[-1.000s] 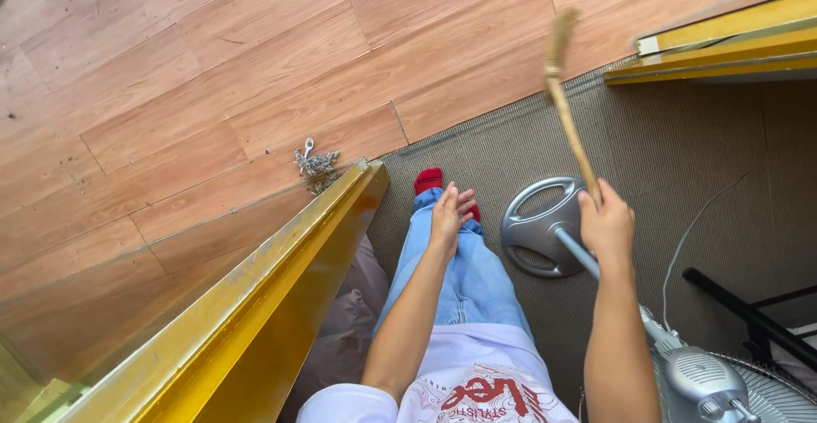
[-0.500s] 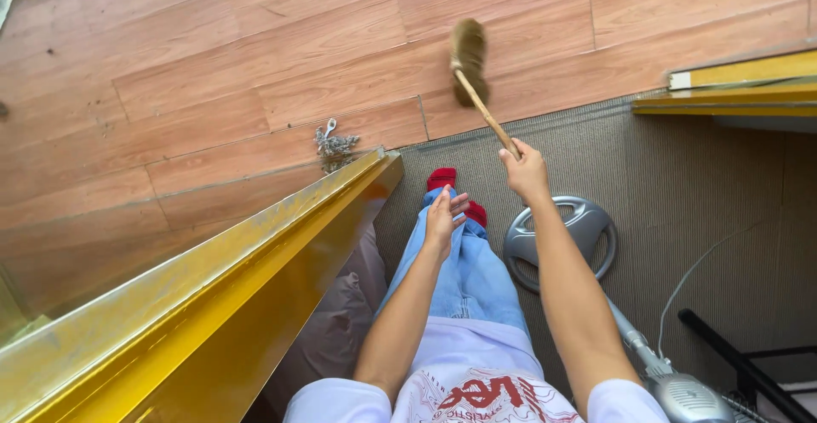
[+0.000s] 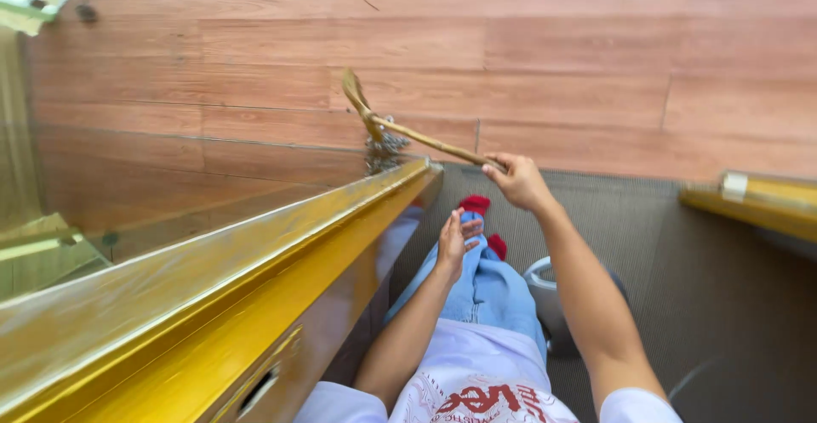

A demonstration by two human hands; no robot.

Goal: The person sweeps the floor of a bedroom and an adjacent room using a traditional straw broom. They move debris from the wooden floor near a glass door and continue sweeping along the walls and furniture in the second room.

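Note:
My right hand [image 3: 517,180] grips the thin wooden handle of a small brush [image 3: 400,129]. The handle runs up and left from my fist, and the bristle head [image 3: 355,93] lies against the wood-look tiled wall just above a grey metal bracket [image 3: 385,151]. My left hand [image 3: 455,240] hangs in front of my jeans with fingers loosely apart, holding nothing. My red socks [image 3: 477,204] show on the grey carpet [image 3: 647,244] below.
A glossy gold-coloured rail [image 3: 255,261] runs diagonally from lower left to the wall, with a glass pane [image 3: 153,185] to its left. Another gold edge [image 3: 757,202] sits at right. A round grey fan base [image 3: 545,291] stands by my legs.
My right hand swung the brush from the right side leftward and down. The bristles now rest by the bracket at the rail's far end. My left hand stayed near my legs.

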